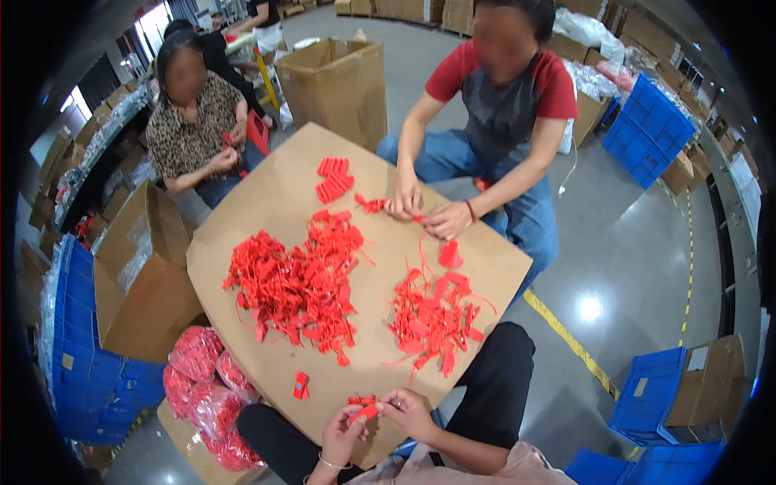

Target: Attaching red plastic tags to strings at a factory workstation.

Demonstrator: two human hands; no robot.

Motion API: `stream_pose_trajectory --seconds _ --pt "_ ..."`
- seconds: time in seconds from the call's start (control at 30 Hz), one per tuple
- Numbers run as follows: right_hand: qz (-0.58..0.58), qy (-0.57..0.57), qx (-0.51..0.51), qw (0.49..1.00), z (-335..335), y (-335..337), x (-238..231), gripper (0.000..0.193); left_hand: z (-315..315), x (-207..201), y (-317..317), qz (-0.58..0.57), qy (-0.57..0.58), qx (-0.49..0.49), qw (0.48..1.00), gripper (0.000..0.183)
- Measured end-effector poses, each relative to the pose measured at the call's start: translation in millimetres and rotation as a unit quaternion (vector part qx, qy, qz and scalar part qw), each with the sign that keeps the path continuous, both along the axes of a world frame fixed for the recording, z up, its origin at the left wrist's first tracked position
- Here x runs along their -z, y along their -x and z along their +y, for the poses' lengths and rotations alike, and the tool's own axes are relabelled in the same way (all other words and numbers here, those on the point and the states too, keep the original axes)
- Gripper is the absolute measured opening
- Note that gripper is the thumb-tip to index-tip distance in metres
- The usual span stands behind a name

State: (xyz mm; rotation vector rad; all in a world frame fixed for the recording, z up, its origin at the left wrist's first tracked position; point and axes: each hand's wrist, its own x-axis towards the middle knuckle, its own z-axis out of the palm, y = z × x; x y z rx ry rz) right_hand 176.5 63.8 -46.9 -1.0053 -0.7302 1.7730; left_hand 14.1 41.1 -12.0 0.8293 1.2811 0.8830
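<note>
Near the table's front edge, my left hand (343, 433) is closed on a small flat red piece with a cord (365, 412). My right hand (409, 411) pinches the same piece from the other side, fingertips close together. A single folded red piece (301, 385) lies on the tabletop just left of my hands. Beyond it spreads a large heap of red corded pieces (299, 283), and a smaller loose pile (432, 319) lies to the right. What exactly these pieces are is too small to make out.
The brown board table (485, 259) is shared with a person in a red-sleeved shirt (509, 105), working red pieces across from me. Another person in a patterned top (194, 121) sits at left. Bags of red pieces (214, 404), cartons (335, 85) and blue crates (651, 129) stand around.
</note>
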Motion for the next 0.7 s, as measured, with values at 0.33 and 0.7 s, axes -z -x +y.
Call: stream_pose_trajectory --seconds 0.33,0.7 --pt "-0.061 -0.047 -0.015 0.997 0.8 -7.0 -12.7 0.009 4.0 -6.7 -2.9 0.001 -0.023 -0.039 0.999 0.018" --pt "-0.350 -0.394 -0.020 0.850 -12.5 -5.8 -44.1 0.010 -10.6 -9.3 -1.1 0.066 -0.098 0.011 0.993 0.011"
